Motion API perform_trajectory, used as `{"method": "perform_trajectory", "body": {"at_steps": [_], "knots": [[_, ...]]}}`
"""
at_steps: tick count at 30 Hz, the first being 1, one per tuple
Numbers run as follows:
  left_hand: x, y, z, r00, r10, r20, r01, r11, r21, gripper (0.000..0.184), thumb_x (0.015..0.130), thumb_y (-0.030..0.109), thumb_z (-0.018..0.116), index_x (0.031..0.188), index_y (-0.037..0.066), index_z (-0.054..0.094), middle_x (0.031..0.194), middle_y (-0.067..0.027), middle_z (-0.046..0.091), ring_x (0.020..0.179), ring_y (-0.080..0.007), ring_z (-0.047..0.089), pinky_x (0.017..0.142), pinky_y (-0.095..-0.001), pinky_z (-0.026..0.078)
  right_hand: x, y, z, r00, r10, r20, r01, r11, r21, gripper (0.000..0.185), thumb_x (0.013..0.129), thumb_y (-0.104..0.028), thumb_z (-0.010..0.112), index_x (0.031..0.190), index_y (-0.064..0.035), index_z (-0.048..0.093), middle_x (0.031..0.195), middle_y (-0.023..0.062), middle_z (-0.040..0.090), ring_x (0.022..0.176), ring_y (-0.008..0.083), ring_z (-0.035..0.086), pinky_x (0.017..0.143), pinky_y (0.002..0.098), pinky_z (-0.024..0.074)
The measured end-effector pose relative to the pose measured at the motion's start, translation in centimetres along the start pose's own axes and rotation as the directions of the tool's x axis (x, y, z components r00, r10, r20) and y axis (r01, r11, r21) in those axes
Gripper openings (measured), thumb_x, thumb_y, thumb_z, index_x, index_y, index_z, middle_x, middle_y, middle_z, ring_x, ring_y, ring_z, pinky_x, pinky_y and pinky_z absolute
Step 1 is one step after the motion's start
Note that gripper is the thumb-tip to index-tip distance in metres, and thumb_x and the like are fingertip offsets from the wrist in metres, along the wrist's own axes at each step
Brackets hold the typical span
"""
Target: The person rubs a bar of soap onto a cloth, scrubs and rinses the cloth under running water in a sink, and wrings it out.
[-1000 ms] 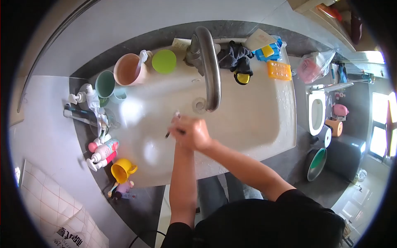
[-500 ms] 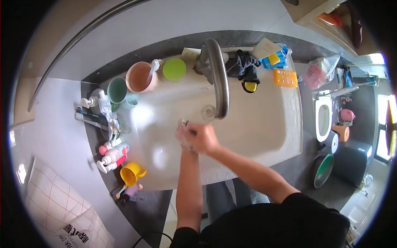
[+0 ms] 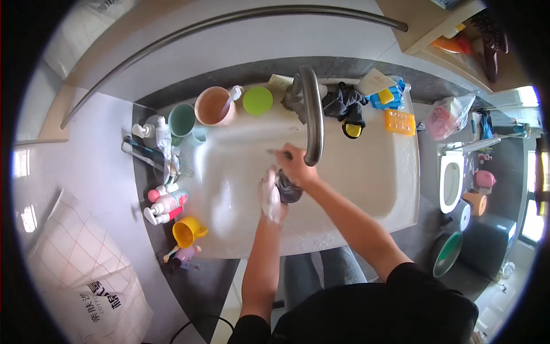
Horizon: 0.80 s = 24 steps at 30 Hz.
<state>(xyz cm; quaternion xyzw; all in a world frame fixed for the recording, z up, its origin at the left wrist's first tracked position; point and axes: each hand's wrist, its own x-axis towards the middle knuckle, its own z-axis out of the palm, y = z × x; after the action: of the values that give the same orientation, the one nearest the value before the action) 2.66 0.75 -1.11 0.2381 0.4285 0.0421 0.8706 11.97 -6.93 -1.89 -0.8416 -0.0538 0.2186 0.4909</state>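
Observation:
A bunched dark grey cloth (image 3: 289, 189) is in my hands over the white sink basin (image 3: 349, 189). My left hand (image 3: 270, 196), coated in white lather, is closed around the cloth's left side. Just above and to the right is my right hand (image 3: 298, 165), its fingers curled, with a dark bit of cloth showing between them. Motion blurs the fingertips. The curved metal faucet (image 3: 312, 120) arches close beside my right hand. What kind of cloth it is, I cannot make out.
Along the back rim stand a green cup (image 3: 182, 119), a pink cup (image 3: 213, 106), a lime green disc (image 3: 258, 101), another dark cloth (image 3: 342, 103) and an orange soap bar (image 3: 400, 122). Pump bottles (image 3: 170, 202) and a yellow mug (image 3: 186, 232) line the left side.
My right hand has moved up and to the right, off my left hand. The dark cloth now shows as a larger bundle between them. The head view has shifted slightly.

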Motion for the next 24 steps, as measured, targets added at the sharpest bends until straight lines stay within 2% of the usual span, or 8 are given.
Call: {"method": "perform_trajectory", "body": {"at_steps": [3,6,8,9,14,17,21,24], "knots": [[-0.7,0.5,-0.2,0.971,0.222,0.092,-0.231,0.968,0.094,0.011,0.101,0.018,0.067,0.100,0.008,0.063,0.090,0.0000,0.062,0.085,-0.0107,0.062,0.078,-0.0292,0.052,0.2,0.8,-2.9,0.995,-0.096,-0.019,0.095,0.995,-0.017,0.029,0.097,-0.032,0.072,0.090,-0.0042,0.068,0.078,0.0139,0.066,0.075,0.0298,0.066,0.071,0.0414,0.0529],[-2.9,3.5,0.6,0.933,0.247,0.262,-0.256,0.967,0.002,0.020,0.099,0.006,0.067,0.118,0.005,0.062,0.103,-0.0013,0.063,0.090,-0.0105,0.063,0.083,-0.0265,0.051,-1.1,0.4,-6.2,0.994,-0.111,-0.018,0.108,0.902,0.418,0.018,0.101,-0.023,0.069,0.101,-0.0056,0.062,0.082,0.0034,0.060,0.078,0.0161,0.060,0.074,0.0337,0.0498],[-4.8,5.6,1.0,0.884,0.107,0.455,-0.378,0.737,0.560,0.047,0.094,0.002,0.070,0.139,0.006,0.056,0.117,-0.0032,0.065,0.096,-0.0116,0.064,0.089,-0.0260,0.051,-1.8,-1.1,-8.3,0.987,0.000,0.162,-0.124,0.639,0.759,0.016,0.101,-0.013,0.066,0.113,-0.0100,0.055,0.093,-0.0031,0.052,0.090,0.0093,0.054,0.081,0.0286,0.0460],[-4.7,5.6,0.7,0.854,0.038,0.518,-0.381,0.723,0.576,0.058,0.090,0.002,0.074,0.145,0.003,0.055,0.122,-0.0071,0.068,0.102,-0.0116,0.063,0.094,-0.0275,0.050,-2.4,-2.3,-9.4,0.959,0.020,0.283,-0.249,0.537,0.806,0.025,0.097,-0.007,0.064,0.119,-0.0116,0.053,0.104,-0.0014,0.051,0.099,0.0103,0.053,0.089,0.0269,0.0438],[-2.8,4.5,2.5,0.777,0.004,0.629,-0.579,0.394,0.713,0.047,0.087,0.021,0.084,0.126,0.002,0.066,0.105,-0.0081,0.072,0.096,-0.0160,0.065,0.083,-0.0320,0.054,-3.7,-2.0,-9.3,0.918,-0.048,0.393,-0.297,0.572,0.765,0.038,0.091,-0.003,0.056,0.128,-0.0107,0.052,0.117,0.0024,0.050,0.110,0.0129,0.051,0.100,0.0280,0.0408],[-2.7,3.9,3.2,0.816,0.062,0.575,-0.570,0.256,0.781,0.028,0.089,0.022,0.082,0.095,0.001,0.065,0.080,-0.0119,0.062,0.073,-0.0166,0.060,0.066,-0.0370,0.048,-4.1,-0.5,-10.0,0.965,-0.113,0.237,-0.032,0.846,0.533,0.040,0.094,-0.005,0.066,0.130,-0.0078,0.051,0.121,0.0029,0.051,0.113,0.0121,0.049,0.099,0.0274,0.0401],[-3.3,3.2,1.8,0.882,-0.041,0.469,-0.419,0.385,0.822,0.030,0.096,0.028,0.076,0.091,0.002,0.061,0.075,-0.0074,0.054,0.070,-0.0113,0.048,0.061,-0.0323,0.041,-6.0,-0.8,-12.0,0.974,-0.076,0.214,-0.029,0.892,0.450,0.038,0.096,-0.003,0.073,0.127,-0.0072,0.051,0.115,0.0019,0.051,0.105,0.0091,0.048,0.092,0.0258,0.0417],[-3.1,1.5,0.6,0.866,0.113,0.486,-0.478,0.469,0.743,0.032,0.102,0.029,0.068,0.086,0.003,0.057,0.071,-0.0039,0.044,0.068,-0.0088,0.037,0.058,-0.0305,0.035,-6.7,0.0,-12.2,0.976,-0.159,0.147,0.039,0.797,0.603,0.035,0.096,-0.002,0.071,0.124,-0.0073,0.051,0.113,0.0006,0.051,0.104,0.0091,0.048,0.091,0.0262,0.0412]]}}
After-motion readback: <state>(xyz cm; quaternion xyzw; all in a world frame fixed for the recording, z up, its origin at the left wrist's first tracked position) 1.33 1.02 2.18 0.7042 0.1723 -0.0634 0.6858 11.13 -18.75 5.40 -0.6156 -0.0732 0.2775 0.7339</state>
